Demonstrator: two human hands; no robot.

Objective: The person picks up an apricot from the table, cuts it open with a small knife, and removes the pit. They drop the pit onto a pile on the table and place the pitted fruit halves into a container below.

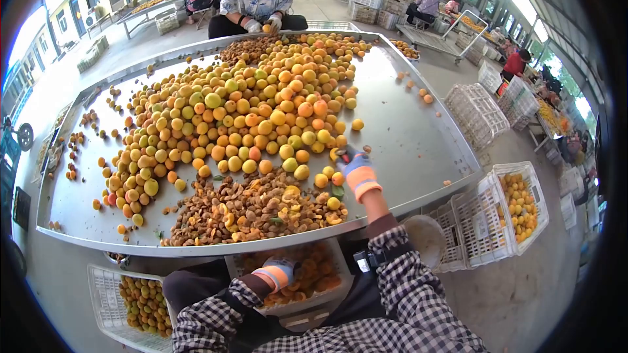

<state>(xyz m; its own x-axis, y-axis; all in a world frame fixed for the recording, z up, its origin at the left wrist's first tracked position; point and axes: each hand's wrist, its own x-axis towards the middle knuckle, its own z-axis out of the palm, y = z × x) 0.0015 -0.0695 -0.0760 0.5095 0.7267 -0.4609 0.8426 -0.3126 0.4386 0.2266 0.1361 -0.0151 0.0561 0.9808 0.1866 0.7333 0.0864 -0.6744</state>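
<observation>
My right hand [359,173], in a blue-grey and orange glove, reaches over the metal table to the near right edge of the apricot pile [252,114]. Its fingers are curled around something small and dark that I cannot make out, with an apricot [334,154] right at the fingertips. In a matching glove, my left hand [280,272] is low over the crate of opened apricots [317,281] below the table edge. The left fingers are mostly hidden. Between the hands, a heap of brown pits and torn apricot pieces [248,212] lies along the table's near side.
The metal table [412,150] has a raised rim. Crates of apricots stand at the lower left [98,294] and right [481,222], beside a pale bucket [425,238]. Across the table sits a person [256,0] with gloved hands at the fruit. Other people work farther back.
</observation>
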